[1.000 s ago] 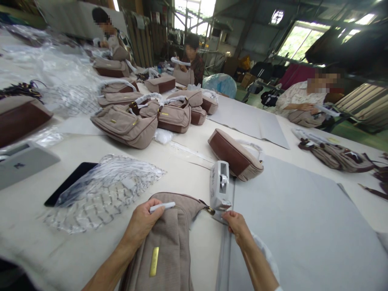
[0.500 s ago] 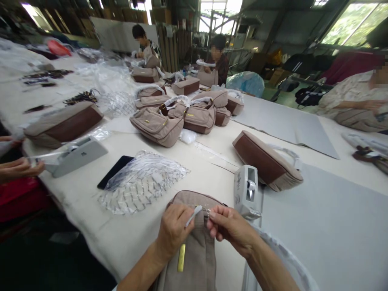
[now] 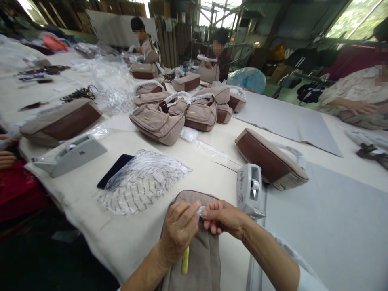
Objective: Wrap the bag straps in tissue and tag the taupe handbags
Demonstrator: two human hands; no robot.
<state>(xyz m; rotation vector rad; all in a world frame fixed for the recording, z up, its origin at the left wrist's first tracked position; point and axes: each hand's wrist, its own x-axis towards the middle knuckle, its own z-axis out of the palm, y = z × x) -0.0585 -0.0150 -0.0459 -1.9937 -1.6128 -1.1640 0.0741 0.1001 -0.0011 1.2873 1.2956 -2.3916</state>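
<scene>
A taupe fabric handbag (image 3: 206,254) lies in front of me, with a gold metal bar (image 3: 185,260) on its face. My left hand (image 3: 180,228) is closed over the bag's upper part, its fingertips on a small piece of clear plastic film (image 3: 200,210). From the other side my right hand (image 3: 222,218) pinches the same film between thumb and forefinger, its other fingers curled. The metal fitting under the film is hidden by my fingers. Just beyond my right hand stands a grey tape dispenser (image 3: 250,188).
A bag with a brown base (image 3: 269,161) lies behind the dispenser. Left of my hands are a printed plastic bag (image 3: 145,182) and a dark flat device (image 3: 113,171). Several handbags (image 3: 157,123) fill the middle. Another tape dispenser (image 3: 80,153) stands left. Co-workers sit around the table.
My hands have drawn together, and the left has turned over the film, covering the metal fitting seen between them before. At the far left, a co-worker's hand has pulled back from the tape dispenser.
</scene>
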